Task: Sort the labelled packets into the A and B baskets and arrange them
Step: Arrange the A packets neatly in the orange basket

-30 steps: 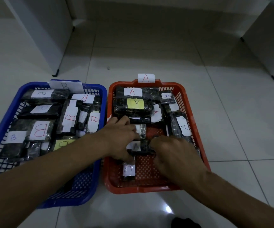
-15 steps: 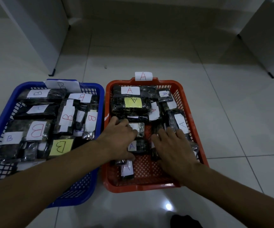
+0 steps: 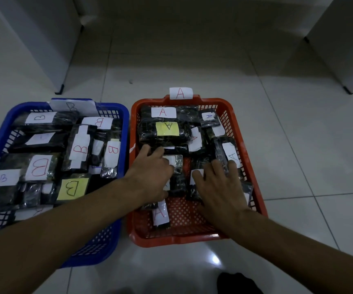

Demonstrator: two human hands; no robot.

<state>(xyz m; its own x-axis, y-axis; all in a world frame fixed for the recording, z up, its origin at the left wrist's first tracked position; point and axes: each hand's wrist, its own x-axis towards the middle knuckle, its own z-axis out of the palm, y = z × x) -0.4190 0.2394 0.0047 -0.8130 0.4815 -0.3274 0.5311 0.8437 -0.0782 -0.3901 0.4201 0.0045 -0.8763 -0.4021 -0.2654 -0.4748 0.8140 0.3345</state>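
Our left hand lies inside the red basket, palm down, with the fingers bent over a small shiny packet in the middle of it; we cannot tell if the fingers really grip this packet or only rest on it. Our right hand is just beside, also inside the red basket, with the fingers straight and spread, pressing flat on dark packets near the right wall; it holds nothing. Below the left hand one packet with a white A label lies alone on the bare bottom of the basket. Further from the hands, at the far end of the red basket, we see a big packet with a yellow A label, and behind it another with a white A label. A paper tag with A stands on the far rim. To the left, touching the red one, stands the blue basket, full of packets marked B, among them one with a yellow B label. Both baskets stand on a white tiled floor
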